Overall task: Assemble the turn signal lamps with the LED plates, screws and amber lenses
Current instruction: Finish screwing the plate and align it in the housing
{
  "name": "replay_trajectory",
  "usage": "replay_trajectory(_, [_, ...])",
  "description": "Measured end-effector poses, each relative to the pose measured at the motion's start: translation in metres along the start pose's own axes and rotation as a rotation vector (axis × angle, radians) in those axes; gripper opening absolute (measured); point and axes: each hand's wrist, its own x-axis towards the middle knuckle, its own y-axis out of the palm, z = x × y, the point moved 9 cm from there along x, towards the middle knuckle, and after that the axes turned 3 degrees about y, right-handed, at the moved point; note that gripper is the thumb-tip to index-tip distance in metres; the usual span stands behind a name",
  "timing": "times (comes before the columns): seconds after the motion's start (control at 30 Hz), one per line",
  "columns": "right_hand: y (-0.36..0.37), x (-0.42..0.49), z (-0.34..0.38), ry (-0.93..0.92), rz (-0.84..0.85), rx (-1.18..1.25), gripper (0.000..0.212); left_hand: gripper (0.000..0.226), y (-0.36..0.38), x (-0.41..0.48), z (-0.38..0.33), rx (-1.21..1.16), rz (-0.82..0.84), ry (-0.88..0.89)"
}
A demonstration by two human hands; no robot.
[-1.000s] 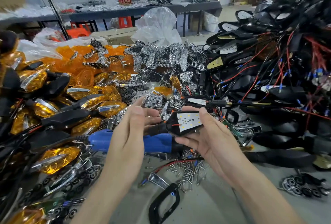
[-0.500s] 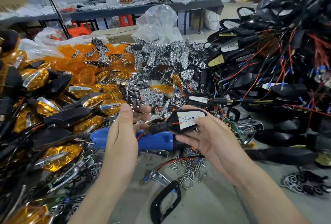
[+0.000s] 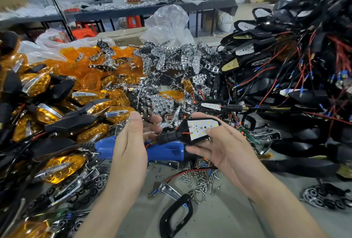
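Gripping the black plastic lamp housing [image 3: 182, 133] level in our right hand [image 3: 224, 148], we should seat parts squarely; what our left hand [image 3: 131, 148] holds is unclear

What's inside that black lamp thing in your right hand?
A white LED plate with yellow dots fills the black lamp housing, a red wire running to it. Whatever sits beneath the plate is covered.

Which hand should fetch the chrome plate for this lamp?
Left, probably. The right hand grips the lamp housing, LED board facing up; the left hand is beside the chrome plate pile.
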Motion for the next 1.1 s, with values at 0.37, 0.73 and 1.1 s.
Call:
replay_trajectory(0.37, [0.002,0.001,-0.001,0.008,0.030,0.010,0.036,0.050,0.001,-0.001,-0.003,-0.002,-0.012,0.002])
replay_trajectory(0.73, [-0.007,-0.001,-0.006,0.076,-0.131,-0.042,0.028,0.039,0.012,-0.004,-0.023,0.254,0.133,0.121])
replay_trajectory(1.1, [-0.011,-0.002,-0.005,0.065,-0.171,-0.059,0.025,0.041,0.022,-0.010,-0.017,0.382,0.236,0.156])
